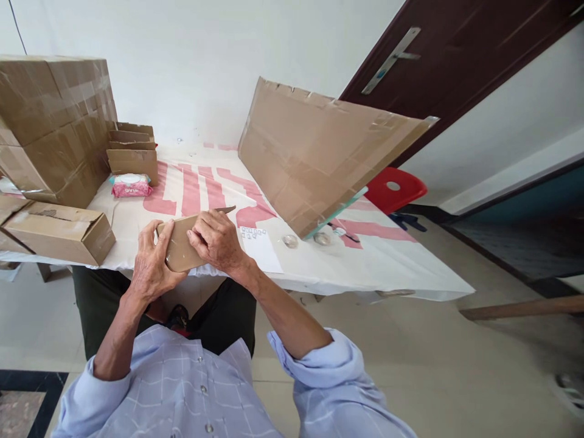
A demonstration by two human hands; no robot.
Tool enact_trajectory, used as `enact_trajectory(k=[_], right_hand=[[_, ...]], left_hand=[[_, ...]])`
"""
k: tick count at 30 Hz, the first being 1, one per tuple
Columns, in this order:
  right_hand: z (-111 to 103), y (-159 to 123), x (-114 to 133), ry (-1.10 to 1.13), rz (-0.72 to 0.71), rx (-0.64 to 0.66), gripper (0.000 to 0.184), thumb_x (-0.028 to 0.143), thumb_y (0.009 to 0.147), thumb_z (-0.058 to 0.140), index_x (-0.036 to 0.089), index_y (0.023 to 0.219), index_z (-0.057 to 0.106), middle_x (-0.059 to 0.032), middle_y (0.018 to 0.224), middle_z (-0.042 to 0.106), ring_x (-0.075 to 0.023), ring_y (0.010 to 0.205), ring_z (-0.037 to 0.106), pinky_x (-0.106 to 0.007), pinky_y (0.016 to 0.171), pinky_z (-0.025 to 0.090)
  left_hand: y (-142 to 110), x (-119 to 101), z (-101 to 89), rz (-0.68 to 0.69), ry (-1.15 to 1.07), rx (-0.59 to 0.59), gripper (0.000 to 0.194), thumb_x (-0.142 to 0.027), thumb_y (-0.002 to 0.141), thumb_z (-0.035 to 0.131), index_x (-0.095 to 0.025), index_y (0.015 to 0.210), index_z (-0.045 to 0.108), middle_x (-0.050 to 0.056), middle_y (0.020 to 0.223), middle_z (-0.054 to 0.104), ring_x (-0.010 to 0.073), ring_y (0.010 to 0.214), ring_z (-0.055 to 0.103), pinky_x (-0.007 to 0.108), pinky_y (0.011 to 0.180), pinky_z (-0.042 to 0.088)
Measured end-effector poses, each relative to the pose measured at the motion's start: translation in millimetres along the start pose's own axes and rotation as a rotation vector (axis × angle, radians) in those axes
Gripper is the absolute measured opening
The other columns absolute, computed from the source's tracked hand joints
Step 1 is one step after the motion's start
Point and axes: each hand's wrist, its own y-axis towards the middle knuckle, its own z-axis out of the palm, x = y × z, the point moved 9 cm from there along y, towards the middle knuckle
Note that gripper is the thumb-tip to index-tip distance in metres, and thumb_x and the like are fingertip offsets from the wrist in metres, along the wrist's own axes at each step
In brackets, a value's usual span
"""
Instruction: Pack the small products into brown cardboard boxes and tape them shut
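Note:
A small, flat brown cardboard box (179,248) is held in front of me at the table's front edge. My left hand (152,258) grips its left end, with the thumb across the upper face and the fingers at the far side. Curled over the right part of the box is my right hand (218,240), its fingers bent and pressed together against it. A dark, pointed strip (227,209) sticks out beyond the right knuckles; I cannot tell whether it is a flap or a separate piece. The palm side of my right hand is hidden.
Large taped cartons (55,128) and a long low box (59,228) stand on the left. Near them lies a pink wipes pack (131,185). A paper sheet (261,249), clear tape rolls (322,238) and a leaning cardboard panel (314,146) are to the right, before a red chair (396,188).

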Motion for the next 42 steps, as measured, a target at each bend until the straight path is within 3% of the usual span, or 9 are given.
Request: enact_trajectory(k=[16,26,42], right_hand=[[-3.8,-5.3,-2.8,0.007,0.007,-0.047,0.027,0.023,0.106,0.054,0.022,0.081,0.063,-0.0075,0.084,0.063,-0.0251,0.084,0.053,-0.04,0.081,0.041],[0.6,-6.3,-6.3,0.036,0.045,-0.011,0.024,0.021,0.104,0.057,0.022,0.081,0.064,-0.0073,0.085,0.063,-0.0256,0.085,0.053,-0.04,0.081,0.041],[-8.4,-8.8,-0.4,-0.034,-0.01,-0.113,0.029,0.023,0.107,0.052,0.023,0.079,0.06,-0.0071,0.082,0.063,-0.0246,0.082,0.054,-0.039,0.079,0.043]], left_hand=[[2.4,-4.3,2.1,0.034,0.015,-0.001,0.106,-0.03,0.071,0.085,-0.022,0.166,0.039,0.023,0.155,0.044,0.0438,0.141,0.051,0.062,0.115,0.051],[1.4,-2.7,4.5,0.014,0.02,0.015,0.108,-0.028,0.07,0.085,-0.025,0.167,0.037,0.022,0.157,0.043,0.0441,0.144,0.05,0.062,0.115,0.051],[2.1,-4.3,5.0,0.011,0.015,0.021,0.106,-0.029,0.07,0.084,-0.023,0.166,0.039,0.023,0.156,0.043,0.0442,0.143,0.051,0.062,0.112,0.053]])
